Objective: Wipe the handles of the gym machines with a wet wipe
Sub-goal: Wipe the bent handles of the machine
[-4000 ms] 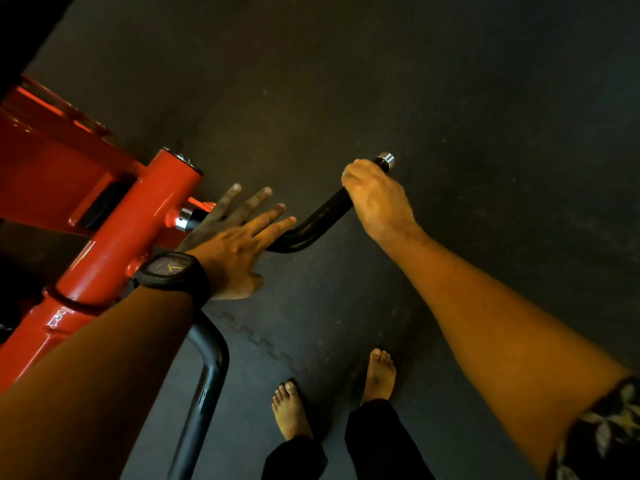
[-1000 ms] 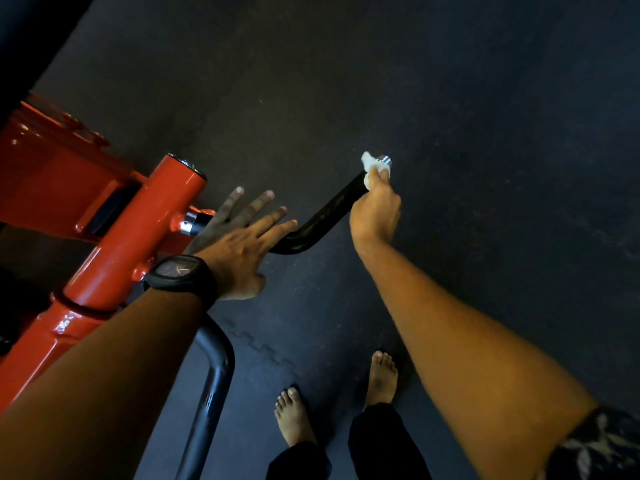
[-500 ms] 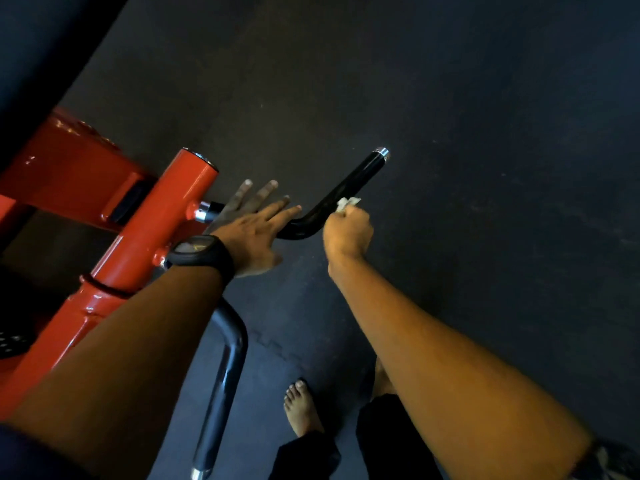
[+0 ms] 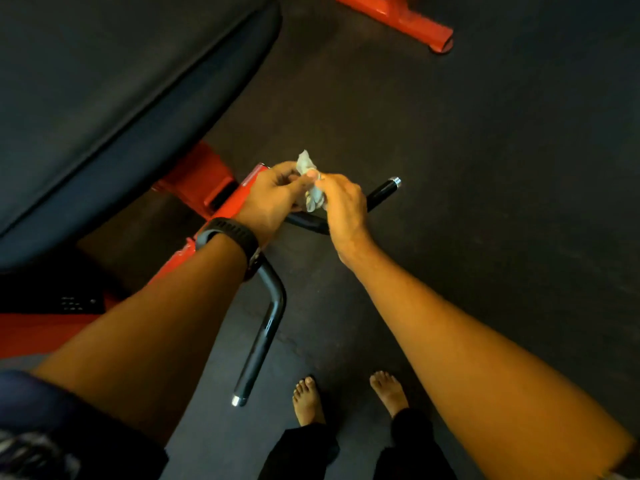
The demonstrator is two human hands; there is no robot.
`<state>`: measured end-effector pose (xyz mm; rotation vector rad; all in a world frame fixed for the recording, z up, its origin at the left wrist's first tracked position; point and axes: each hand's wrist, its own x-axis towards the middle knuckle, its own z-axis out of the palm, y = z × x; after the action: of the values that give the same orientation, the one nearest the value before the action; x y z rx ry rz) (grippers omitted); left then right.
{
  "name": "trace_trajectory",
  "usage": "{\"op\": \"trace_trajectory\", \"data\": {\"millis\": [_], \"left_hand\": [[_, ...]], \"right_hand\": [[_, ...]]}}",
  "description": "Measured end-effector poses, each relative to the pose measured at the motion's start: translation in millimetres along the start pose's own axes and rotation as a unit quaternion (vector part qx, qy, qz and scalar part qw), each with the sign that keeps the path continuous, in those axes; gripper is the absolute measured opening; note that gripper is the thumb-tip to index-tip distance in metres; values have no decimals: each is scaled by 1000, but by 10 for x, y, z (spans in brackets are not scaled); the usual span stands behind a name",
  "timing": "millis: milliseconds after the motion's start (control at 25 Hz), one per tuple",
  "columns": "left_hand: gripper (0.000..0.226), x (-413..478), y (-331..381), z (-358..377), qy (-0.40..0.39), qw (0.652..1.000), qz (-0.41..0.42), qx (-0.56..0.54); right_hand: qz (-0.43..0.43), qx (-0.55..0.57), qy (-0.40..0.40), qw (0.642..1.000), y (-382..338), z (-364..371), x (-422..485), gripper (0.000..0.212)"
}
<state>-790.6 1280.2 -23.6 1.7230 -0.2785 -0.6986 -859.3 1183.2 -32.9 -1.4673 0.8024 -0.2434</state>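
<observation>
Both your hands pinch the crumpled white wet wipe [image 4: 311, 184] between fingertips, left hand [image 4: 273, 197] at 9 o'clock of it, right hand [image 4: 344, 206] at 3, above the black bent tubular handle [image 4: 381, 192]. No legible writing shows on the red steel machine frame [image 4: 204, 183].

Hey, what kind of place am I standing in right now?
Most likely a gym: a red steel machine frame with black bent handles, a dark padded bench cushion, and rubber mat flooring.
</observation>
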Motion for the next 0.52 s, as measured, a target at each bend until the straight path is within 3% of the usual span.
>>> {"op": "trace_trajectory", "data": {"millis": [120,240,400,520], "left_hand": [[13,-332,488,-165,51,998,39,-17],[9,-695,895,-293,118,990,75,-19],[7,-1321,1336,-426,267,956,102,-69],[17,-1881,1607,-412,296,942,107,-113]], "right_hand": [[-23,82,-41,996,-546,-8,-234,21],[-101,70,-112,986,-1014,-13,-465,18],[-126,34,-256,958,-1468,-19,-806,40],[-174,21,-312,934,-1716,-3,-1160,22]]}}
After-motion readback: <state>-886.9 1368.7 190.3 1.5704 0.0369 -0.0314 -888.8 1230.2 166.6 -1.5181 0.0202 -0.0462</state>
